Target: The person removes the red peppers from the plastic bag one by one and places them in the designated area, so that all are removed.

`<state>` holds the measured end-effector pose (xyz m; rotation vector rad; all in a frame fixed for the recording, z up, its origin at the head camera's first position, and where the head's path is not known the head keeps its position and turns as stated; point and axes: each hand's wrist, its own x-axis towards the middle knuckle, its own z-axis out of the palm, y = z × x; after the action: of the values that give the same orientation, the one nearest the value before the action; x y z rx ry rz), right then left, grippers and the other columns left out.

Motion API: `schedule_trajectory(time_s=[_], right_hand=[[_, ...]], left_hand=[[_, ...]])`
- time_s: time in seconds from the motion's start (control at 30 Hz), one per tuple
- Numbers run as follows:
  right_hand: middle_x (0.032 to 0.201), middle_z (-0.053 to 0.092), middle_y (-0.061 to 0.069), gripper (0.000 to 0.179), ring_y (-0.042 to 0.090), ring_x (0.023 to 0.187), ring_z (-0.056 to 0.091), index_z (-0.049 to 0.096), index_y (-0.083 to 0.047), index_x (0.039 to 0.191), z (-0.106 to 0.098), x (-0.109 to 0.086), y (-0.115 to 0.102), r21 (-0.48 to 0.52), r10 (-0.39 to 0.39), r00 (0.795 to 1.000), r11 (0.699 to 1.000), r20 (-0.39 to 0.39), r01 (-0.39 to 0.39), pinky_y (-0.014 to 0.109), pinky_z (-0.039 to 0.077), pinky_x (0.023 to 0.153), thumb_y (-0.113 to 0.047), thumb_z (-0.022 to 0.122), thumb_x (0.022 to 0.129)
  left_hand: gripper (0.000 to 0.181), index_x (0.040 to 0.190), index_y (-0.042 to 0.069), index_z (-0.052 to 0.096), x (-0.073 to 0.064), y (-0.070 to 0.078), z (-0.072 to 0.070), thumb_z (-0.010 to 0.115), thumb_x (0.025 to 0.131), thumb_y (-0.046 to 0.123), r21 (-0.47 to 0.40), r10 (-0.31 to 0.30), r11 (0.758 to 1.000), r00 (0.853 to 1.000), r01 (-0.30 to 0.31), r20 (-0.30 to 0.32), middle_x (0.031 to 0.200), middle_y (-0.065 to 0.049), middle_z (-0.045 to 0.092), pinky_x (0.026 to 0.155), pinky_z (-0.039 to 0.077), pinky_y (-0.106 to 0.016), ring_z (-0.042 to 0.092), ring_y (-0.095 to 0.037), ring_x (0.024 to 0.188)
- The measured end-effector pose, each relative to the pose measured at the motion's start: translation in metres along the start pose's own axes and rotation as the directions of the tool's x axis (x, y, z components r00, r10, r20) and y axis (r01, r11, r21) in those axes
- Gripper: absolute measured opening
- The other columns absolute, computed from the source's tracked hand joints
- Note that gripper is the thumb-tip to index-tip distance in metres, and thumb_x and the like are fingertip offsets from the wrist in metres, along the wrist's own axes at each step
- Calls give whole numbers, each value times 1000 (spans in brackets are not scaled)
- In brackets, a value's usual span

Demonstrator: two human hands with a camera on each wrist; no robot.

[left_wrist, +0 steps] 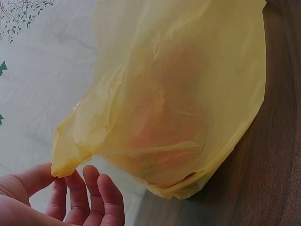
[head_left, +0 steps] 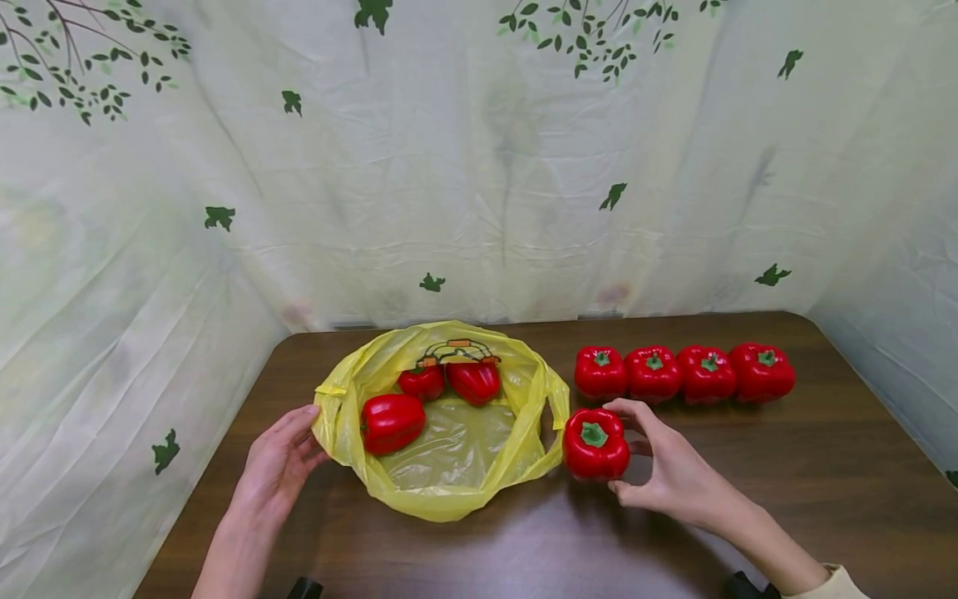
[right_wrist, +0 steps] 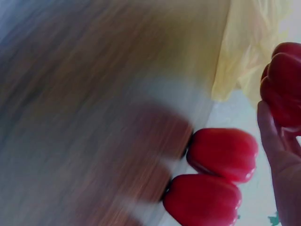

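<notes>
A yellow plastic bag [head_left: 441, 503] stands wide open on the table, with three red bell peppers inside, one of them a pepper [head_left: 392, 423] lying on its side. My left hand [head_left: 280, 466] pinches the bag's left rim between thumb and fingertips; in the left wrist view the hand [left_wrist: 70, 195] grips a gathered corner of it. Just right of the bag, my right hand [head_left: 666, 466] holds a red bell pepper [head_left: 596, 445], green stem up. The right wrist view catches this held pepper [right_wrist: 284, 87] at its edge, above the table.
Several red bell peppers stand in a row at the back right, from the leftmost pepper [head_left: 601, 373] to the rightmost pepper [head_left: 762, 372]. The brown wooden table [head_left: 479, 566] is bounded behind and on the sides by a pale leaf-patterned curtain [head_left: 479, 166].
</notes>
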<state>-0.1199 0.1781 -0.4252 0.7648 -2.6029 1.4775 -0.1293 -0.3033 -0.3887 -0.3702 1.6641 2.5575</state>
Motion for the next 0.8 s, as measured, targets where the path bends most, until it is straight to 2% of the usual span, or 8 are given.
schedule_trajectory(time_s=[0.23,0.47,0.8], right_hand=[[124,57,3,83,18,97,66,42,-13,135,-5,-1,16,-93,19,1000,995,-15,-21,29,55,80,3,84,65],[124,57,2,81,14,101,62,44,-10,134,-8,5,27,-206,14,1000,979,-5,-15,32,55,81,1,84,64],[126,55,4,82,19,110,55,46,-7,134,-8,10,36,-260,8,1000,966,-13,-11,43,54,86,-1,87,63]], left_hand=[[21,92,14,73,0,0,0,55,102,14,-6,-3,1000,1000,3,-4,92,2,71,70,53,-32,66,-15,80],[22,92,14,73,-2,0,-1,54,103,13,-4,-4,1000,1000,4,-1,91,2,71,71,53,-32,65,-14,80],[21,92,15,73,-3,0,-2,55,102,15,7,-7,1000,1000,7,-13,93,2,71,72,53,-32,66,-14,82]])
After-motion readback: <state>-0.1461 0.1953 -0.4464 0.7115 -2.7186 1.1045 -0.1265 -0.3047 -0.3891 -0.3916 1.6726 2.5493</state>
